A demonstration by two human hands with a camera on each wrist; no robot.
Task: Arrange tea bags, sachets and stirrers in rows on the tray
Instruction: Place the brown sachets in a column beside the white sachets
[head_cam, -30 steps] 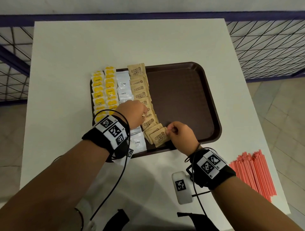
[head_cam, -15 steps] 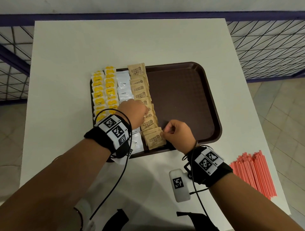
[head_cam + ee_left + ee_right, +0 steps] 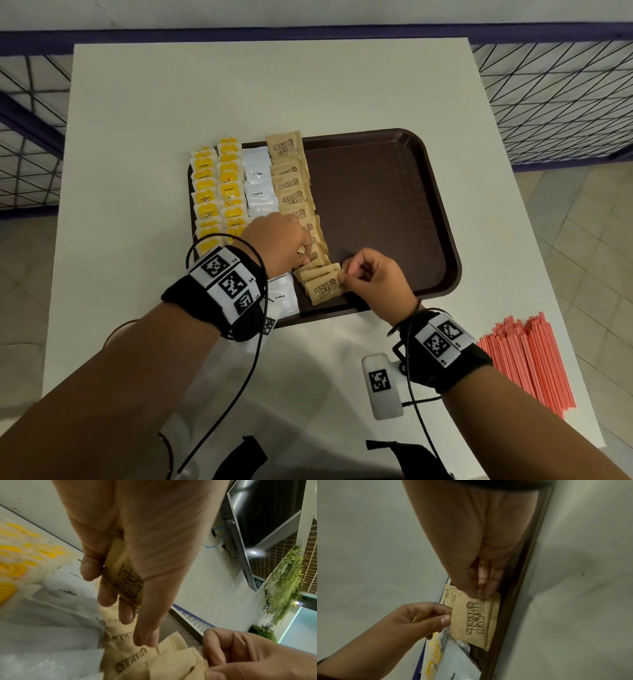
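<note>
pinching the nearest sugar sachet (image 3: 325, 290) on the tray (image 3: 442, 205), the right hand (image 3: 375, 281) finished the fourth row while the left hand (image 3: 274, 241) clasped spare sachets (image 3: 124, 577); stirrers (image 3: 527, 359) lay untouched on the table

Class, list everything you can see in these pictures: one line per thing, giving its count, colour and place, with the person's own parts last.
Tray: one, dark brown, centre of the table.
Table: one, white, under everything.
Tea bags: two rows, yellow and white, tray's left edge; count unclear.
Coffee sachets: one row, white, right of the tea bags.
Sugar sachets: one overlapping row, tan, right of the coffee.
Stirrers: a pile, red, on the table right of the tray.
Marker block: one, white, on the table near the right wrist.
Left hand: holds spare sugar sachets over the row.
Right hand: pinches the edge of the nearest sugar sachet.
</note>
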